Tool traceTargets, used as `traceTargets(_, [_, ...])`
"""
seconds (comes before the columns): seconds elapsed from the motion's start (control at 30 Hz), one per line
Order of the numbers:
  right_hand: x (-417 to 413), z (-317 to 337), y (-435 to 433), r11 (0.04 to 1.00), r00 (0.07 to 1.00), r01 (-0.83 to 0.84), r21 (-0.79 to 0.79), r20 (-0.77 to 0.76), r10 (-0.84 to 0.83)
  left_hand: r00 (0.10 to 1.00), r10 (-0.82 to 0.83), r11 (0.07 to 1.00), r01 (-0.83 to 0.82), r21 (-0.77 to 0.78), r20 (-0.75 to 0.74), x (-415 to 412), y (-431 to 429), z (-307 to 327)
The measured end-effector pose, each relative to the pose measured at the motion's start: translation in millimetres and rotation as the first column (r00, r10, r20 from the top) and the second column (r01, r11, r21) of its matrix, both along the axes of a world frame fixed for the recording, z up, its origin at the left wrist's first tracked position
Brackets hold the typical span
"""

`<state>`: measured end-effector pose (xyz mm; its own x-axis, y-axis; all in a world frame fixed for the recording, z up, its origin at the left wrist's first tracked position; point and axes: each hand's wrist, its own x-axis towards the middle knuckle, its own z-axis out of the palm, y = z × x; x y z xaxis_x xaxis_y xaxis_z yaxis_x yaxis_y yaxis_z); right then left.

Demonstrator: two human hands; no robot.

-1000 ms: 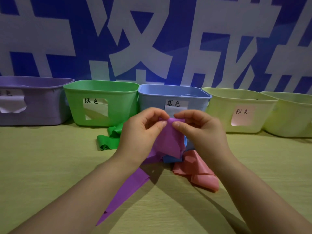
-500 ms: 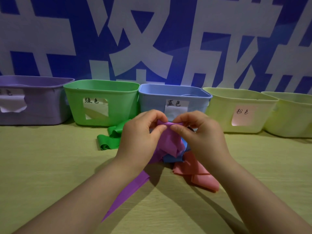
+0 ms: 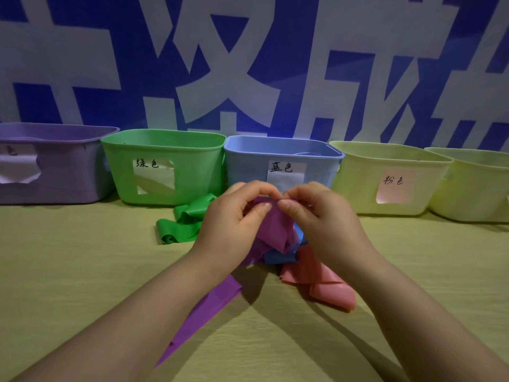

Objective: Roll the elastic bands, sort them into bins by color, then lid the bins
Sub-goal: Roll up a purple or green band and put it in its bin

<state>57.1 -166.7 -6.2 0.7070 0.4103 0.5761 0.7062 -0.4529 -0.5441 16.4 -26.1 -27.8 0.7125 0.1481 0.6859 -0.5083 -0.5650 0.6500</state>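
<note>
The purple band [image 3: 275, 230] is pinched at its top edge between my two hands, just in front of the blue bin [image 3: 275, 150]. A second ago that edge stood flat and wide between my thumbs. Now my thumbs [image 3: 259, 209] have come close, almost touching, and the edge is folded over and bunched up. I think the first little turn of the roll is starting. The roll is not made yet, and this band is not in any bin.

My left hand [image 3: 228, 230] has its thumb on the near side of the band and its fingers curled over the top. My right hand [image 3: 325, 224] does the same from the other side. Both are clamped on the purple band, held up off the table [image 3: 82, 271].

The rest of the band hangs under my fingers, and its long tail lies flat, running back toward me under my left arm. The blue band [image 3: 278, 256] sits just under my fingers. The pink band [image 3: 316, 282] lies under my right wrist. The green band [image 3: 181, 224] is just left of my left hand. The purple bin [image 3: 68, 172] is far off to the left.
</note>
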Motion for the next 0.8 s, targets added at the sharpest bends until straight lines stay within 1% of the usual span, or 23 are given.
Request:
traceTargets(0.1, [-1.6, 1.2, 0.9, 1.000, 0.999, 0.000, 0.002, -0.052, 0.000, 0.995, -0.100, 0.983, 0.094, -0.159, -0.031, -1.8, -1.4, 1.7])
traceTargets(0.2, [-2.6, 1.2, -0.3, 0.999, 0.987, -0.025, 0.021, -0.157, 0.028, 0.989, -0.137, 0.966, 0.122, -0.229, -0.051, -3.3, -2.3, 5.2])
traceTargets(0.3, [-2.6, 2.3, -2.4, 0.999, 0.974, -0.041, 0.024, -0.223, 0.045, 0.988, -0.137, 0.964, 0.117, -0.240, -0.071, -3.4, -1.7, 6.6])
traceTargets(0.4, [-3.1, 3.5, -2.6, 1.000, 0.974, -0.029, -0.004, -0.223, 0.027, 0.983, -0.152, 0.961, 0.122, -0.247, -0.106, -2.0, 0.0, 6.3])
traceTargets(0.47, [-5.3, 4.5, -2.0, 0.999, 0.979, -0.028, -0.039, -0.203, 0.019, 0.987, -0.111, 0.966, 0.081, -0.244, -0.112, -1.5, 0.4, 5.6])
traceTargets(0.6, [-9.4, 5.3, -2.5, 0.995, 0.990, -0.004, -0.101, -0.144, -0.011, 0.998, 0.013, 0.988, -0.023, -0.153, -0.069, -1.2, 1.6, 4.3])
traceTargets(0.67, [-8.8, 4.4, -2.8, 0.993, 0.991, -0.003, -0.116, -0.131, -0.013, 0.997, 0.079, 0.997, -0.079, -0.025, -0.015, -1.2, 2.0, 3.5])
traceTargets(0.73, [-6.7, 2.8, -3.0, 0.993, 0.991, -0.006, -0.118, -0.131, -0.010, 0.990, 0.132, 0.982, -0.137, 0.128, 0.045, -0.6, 2.4, 3.4])
traceTargets(0.8, [-6.0, 0.6, -2.7, 0.994, 0.991, -0.033, -0.102, -0.129, 0.020, 0.988, 0.141, 0.971, -0.149, 0.187, 0.058, 0.9, 2.6, 1.8])
